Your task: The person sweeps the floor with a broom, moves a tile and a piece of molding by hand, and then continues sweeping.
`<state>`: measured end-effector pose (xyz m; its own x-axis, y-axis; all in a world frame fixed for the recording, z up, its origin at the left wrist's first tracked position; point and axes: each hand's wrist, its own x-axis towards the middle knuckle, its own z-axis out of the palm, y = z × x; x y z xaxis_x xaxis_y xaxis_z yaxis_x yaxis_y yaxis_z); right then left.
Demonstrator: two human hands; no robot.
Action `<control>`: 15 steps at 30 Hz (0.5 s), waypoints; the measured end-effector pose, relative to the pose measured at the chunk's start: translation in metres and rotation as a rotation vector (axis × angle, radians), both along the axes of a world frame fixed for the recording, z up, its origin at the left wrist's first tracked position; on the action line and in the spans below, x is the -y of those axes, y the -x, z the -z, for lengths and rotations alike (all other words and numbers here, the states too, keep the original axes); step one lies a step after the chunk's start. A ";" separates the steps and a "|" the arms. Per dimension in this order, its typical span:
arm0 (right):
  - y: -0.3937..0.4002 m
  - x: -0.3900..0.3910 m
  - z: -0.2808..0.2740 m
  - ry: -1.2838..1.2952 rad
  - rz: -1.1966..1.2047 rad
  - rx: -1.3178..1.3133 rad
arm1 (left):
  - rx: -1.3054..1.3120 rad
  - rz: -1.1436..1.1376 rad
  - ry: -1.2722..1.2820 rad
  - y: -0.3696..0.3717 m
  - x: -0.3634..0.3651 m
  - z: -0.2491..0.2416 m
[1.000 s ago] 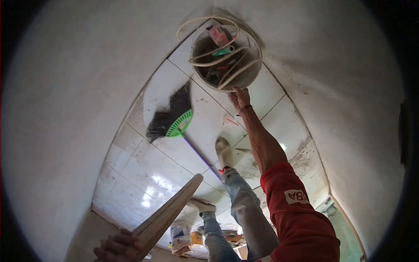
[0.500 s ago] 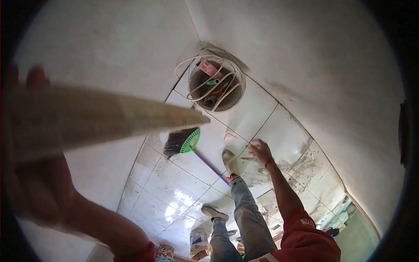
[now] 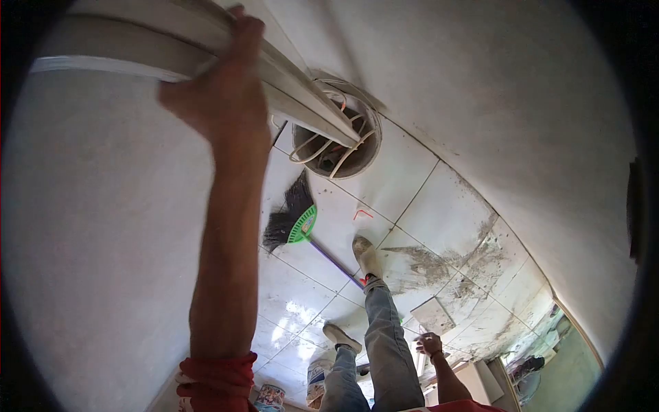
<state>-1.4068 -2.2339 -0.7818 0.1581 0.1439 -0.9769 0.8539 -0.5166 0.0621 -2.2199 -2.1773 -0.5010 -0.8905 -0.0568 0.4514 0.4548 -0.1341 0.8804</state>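
Pale wood fills the top of my view: a long straightedge board [image 3: 206, 55] held up high, running from the upper left down toward the bucket [image 3: 338, 141] in the corner. My left hand [image 3: 223, 89] is raised against the wall [image 3: 96, 226], fingers curled over the board's upper edge and clamped on it, thumb side hidden behind. The board's far tip overlaps the bucket's rim, though I cannot tell whether it touches or merely passes in front. Loops of white hose [image 3: 322, 147] lie coiled in the bucket.

My right hand [image 3: 430, 342] hangs low beside my leg, near a loose tile piece [image 3: 432, 314]; its fingers look loosely spread and hold nothing I can make out, but it is small and somewhat blurred.

On the tiled floor [image 3: 405, 185] a broom [image 3: 292, 216] with a green collar lies just beside the left wall, its handle running under my forward shoe [image 3: 366, 255]. A smear of grey mortar [image 3: 425, 261] spreads to the right of that shoe. Between the two walls the floor narrows to the bucket's corner; the widest bare tiles sit right of the bucket, along the right wall [image 3: 522, 123]
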 end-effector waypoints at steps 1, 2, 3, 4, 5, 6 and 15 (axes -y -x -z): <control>0.006 0.001 -0.010 -0.008 -0.048 0.005 | -0.046 -0.007 -0.006 -0.005 -0.005 0.018; 0.009 0.001 -0.014 -0.001 -0.014 -0.004 | 0.079 0.010 -0.048 -0.007 -0.010 0.034; 0.022 -0.004 -0.025 0.020 0.065 -0.040 | 0.117 -0.021 -0.016 -0.009 -0.013 0.048; 0.027 -0.004 -0.025 0.010 0.071 -0.073 | 0.145 -0.013 0.038 -0.010 -0.013 0.069; 0.032 -0.006 -0.027 0.000 0.074 -0.104 | 0.173 -0.005 0.091 -0.009 -0.014 0.086; 0.042 -0.008 -0.032 -0.019 0.088 -0.145 | 0.188 -0.007 0.090 -0.010 -0.017 0.098; 0.083 -0.017 -0.026 0.003 0.119 -0.159 | 0.402 0.066 0.411 0.030 -0.054 0.112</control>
<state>-1.4898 -2.2165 -0.7563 0.0174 0.1308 -0.9913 0.7862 -0.6143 -0.0672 -2.2503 -2.1236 -0.6135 -0.9923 0.1135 0.0497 0.0758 0.2390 0.9681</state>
